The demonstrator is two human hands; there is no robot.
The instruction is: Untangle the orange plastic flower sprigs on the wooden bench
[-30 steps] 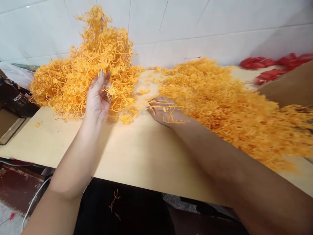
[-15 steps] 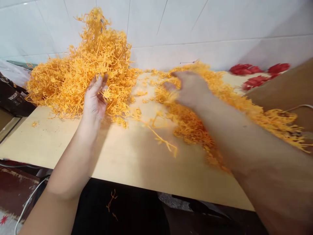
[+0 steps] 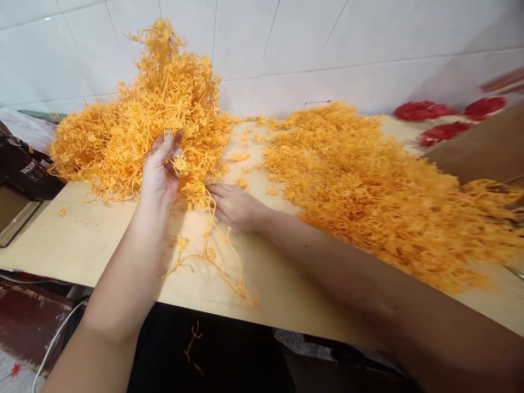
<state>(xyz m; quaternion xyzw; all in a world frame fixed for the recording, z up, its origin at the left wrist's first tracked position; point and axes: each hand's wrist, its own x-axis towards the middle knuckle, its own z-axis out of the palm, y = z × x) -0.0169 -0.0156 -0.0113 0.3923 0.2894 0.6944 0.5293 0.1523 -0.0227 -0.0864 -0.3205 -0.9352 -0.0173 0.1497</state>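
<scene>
A tall heap of tangled orange plastic flower sprigs point(image 3: 135, 131) stands on the left of the pale table, against the wall. My left hand point(image 3: 161, 169) is at its front, palm up, fingers curled round some strands; a small star-shaped flower shows beside the fingers. My right hand point(image 3: 237, 207) reaches in low at the heap's right side, fingers closed together at the strands, tips partly hidden. From there a thin orange sprig point(image 3: 221, 267) trails down over the table toward the front edge. A second, wider orange pile point(image 3: 368, 185) spreads beyond my right forearm.
Red flower pieces point(image 3: 444, 131) lie at the back right beside a brown cardboard panel point(image 3: 470, 147). Blurred shapes like a person's fingers point(image 3: 503, 82) show at the right edge. A black bag point(image 3: 30, 166) stands left. Loose orange bits point(image 3: 239, 156) lie between the piles.
My right hand has moved left from the right pile to the left heap, and a sprig now hangs by it. The right pile looks spread forward. My left hand stays put.
</scene>
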